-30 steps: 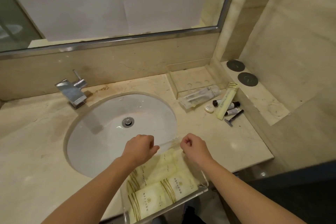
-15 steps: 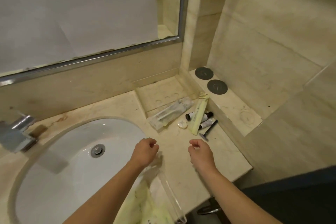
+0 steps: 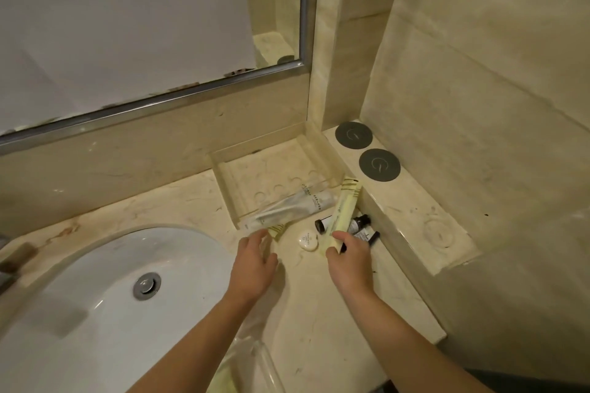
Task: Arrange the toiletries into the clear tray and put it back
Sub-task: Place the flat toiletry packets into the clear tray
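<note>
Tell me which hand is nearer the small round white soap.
Right. The right hand grips the yellow packet just right of the round soap; the left hand reaches further off, to its left.

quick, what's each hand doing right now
Left hand: open, fingers spread, holding nothing.
Right hand: grip closed on the lower end of the long yellow packet.

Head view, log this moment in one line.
right hand: grips yellow packet | left hand: open, near plastic-wrapped tube | clear tray: empty
</note>
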The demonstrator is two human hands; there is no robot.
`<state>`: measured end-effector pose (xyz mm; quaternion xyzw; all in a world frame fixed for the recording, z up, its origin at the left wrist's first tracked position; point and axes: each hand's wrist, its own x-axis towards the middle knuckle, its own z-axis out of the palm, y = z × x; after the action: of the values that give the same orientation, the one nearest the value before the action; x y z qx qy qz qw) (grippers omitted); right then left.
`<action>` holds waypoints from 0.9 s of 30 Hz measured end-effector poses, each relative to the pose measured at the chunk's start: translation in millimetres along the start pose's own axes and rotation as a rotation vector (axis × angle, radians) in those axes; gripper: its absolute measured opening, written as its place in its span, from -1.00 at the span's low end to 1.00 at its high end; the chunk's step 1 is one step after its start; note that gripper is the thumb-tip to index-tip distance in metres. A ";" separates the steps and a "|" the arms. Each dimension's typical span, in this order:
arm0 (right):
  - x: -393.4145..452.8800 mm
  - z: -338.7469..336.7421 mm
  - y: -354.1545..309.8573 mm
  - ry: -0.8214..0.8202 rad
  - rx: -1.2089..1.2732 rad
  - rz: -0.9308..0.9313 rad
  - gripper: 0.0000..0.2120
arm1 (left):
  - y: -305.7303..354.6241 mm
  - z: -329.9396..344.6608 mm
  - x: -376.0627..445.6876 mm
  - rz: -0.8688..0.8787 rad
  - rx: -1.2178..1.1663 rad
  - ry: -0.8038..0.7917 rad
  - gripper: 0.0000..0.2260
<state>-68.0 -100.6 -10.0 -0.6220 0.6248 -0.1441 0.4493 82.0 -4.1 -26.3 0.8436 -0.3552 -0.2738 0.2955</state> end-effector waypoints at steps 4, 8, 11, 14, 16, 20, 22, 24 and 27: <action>9.3 0.5 -3.7 -0.036 -0.020 0.020 -0.65 | 9.5 4.9 9.5 -0.015 -0.085 -0.007 -0.53; 11.5 1.7 -6.8 -0.070 -0.020 0.028 -0.66 | 17.5 8.1 17.5 -0.079 -0.150 0.003 -0.60; 11.8 2.7 -6.1 -0.061 -0.019 0.013 -0.71 | 19.5 8.3 19.8 -0.107 -0.210 0.046 -0.66; 9.7 2.8 -6.3 -0.020 0.015 0.013 -0.81 | 19.9 6.1 17.2 -0.090 -0.199 0.115 -0.68; 6.8 2.5 -6.9 0.014 0.034 0.006 -0.89 | 19.5 3.5 12.8 -0.065 -0.169 0.173 -0.72; -1.8 3.2 -9.1 0.052 0.057 0.003 -0.84 | 18.1 -4.9 3.7 -0.035 -0.152 0.280 -0.89; -8.0 2.6 -12.2 0.055 0.106 0.000 -0.68 | 18.5 -9.8 0.6 0.009 -0.131 0.296 -0.95; -15.5 1.6 -15.8 0.049 0.158 -0.009 -0.52 | 20.0 -14.9 -3.8 0.050 -0.121 0.303 -0.97; -26.6 3.0 -17.6 0.020 0.176 0.003 -0.48 | 22.7 -23.8 -14.1 0.093 -0.125 0.341 -0.97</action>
<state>-59.1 -78.5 11.5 -0.5777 0.6153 -0.2037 0.4961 79.6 0.8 9.1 0.8404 -0.3209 -0.1342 0.4157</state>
